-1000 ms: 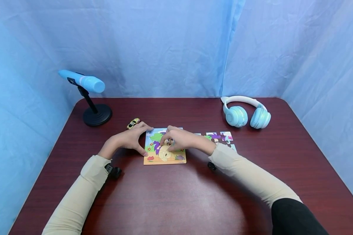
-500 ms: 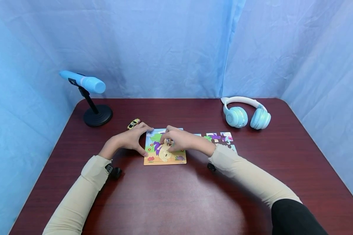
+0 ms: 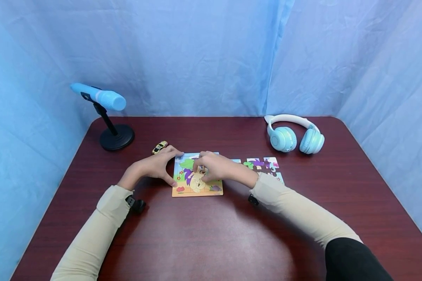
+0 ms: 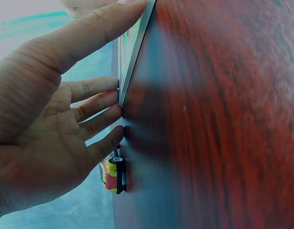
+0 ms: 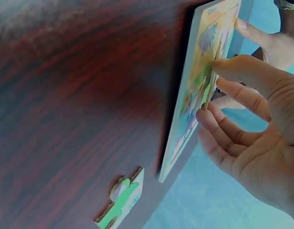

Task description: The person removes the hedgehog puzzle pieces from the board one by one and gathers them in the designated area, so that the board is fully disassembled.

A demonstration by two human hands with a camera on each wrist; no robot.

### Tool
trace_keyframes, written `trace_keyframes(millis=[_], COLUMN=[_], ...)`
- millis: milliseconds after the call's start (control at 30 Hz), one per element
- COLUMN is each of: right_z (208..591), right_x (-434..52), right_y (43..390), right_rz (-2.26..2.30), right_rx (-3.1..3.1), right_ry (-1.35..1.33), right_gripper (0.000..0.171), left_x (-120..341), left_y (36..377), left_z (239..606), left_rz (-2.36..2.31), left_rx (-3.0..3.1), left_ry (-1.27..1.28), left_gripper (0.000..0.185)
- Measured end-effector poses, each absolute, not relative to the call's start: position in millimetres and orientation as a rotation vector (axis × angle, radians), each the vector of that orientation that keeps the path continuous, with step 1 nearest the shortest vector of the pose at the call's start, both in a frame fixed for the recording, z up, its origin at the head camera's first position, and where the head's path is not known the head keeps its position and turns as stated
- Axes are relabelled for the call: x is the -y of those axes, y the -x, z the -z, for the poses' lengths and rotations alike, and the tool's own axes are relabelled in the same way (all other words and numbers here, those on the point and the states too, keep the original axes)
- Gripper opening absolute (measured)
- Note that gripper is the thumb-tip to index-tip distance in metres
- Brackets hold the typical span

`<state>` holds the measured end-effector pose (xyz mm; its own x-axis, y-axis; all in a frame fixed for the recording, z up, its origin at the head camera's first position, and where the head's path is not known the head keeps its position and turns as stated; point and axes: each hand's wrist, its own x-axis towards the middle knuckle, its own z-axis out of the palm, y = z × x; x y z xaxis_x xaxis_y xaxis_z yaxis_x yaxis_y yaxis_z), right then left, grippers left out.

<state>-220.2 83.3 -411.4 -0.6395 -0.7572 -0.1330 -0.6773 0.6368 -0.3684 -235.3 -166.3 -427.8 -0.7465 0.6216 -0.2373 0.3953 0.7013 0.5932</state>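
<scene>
A colorful cartoon jigsaw puzzle board lies flat on the table in the head view. My left hand steadies its left side, the thumb at the near part of the edge and the fingertips at the far corner. In the left wrist view those fingers are extended along the board's edge. Over the middle of the board, my right hand pinches a puzzle piece between thumb and fingertips. The right wrist view shows this piece nearly edge-on, close to the board's face; the hand covers part of the picture.
Several loose puzzle pieces lie right of the board, partly behind the right forearm. A yellow toy car sits just beyond the left hand. A blue microphone on a black stand is at back left, headphones at back right.
The right hand stays over the middle of the board with only a very slight shift of its fingers. The left hand keeps its place at the board's left edge.
</scene>
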Motion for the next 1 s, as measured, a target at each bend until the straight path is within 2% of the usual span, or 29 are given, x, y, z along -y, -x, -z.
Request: trace_keyframes(millis=[667,1000], right_z=[411.2,404.3], right_x=[-90.4,-114.3], right_y=[220.3,217.3], right_rz=[0.346,0.425], right_rx=[-2.694,-2.710], right_ry=[1.165,1.167], right_gripper=[0.031,0.027], left_x=[166.5,166.6], left_y=[236.8,235.6], left_z=[426.9,427.2], left_rz=[-0.710,-0.707], left_rx=[-2.503,-2.503], left_ry=[-0.823,-0.819], left_gripper=[0.102,0.102])
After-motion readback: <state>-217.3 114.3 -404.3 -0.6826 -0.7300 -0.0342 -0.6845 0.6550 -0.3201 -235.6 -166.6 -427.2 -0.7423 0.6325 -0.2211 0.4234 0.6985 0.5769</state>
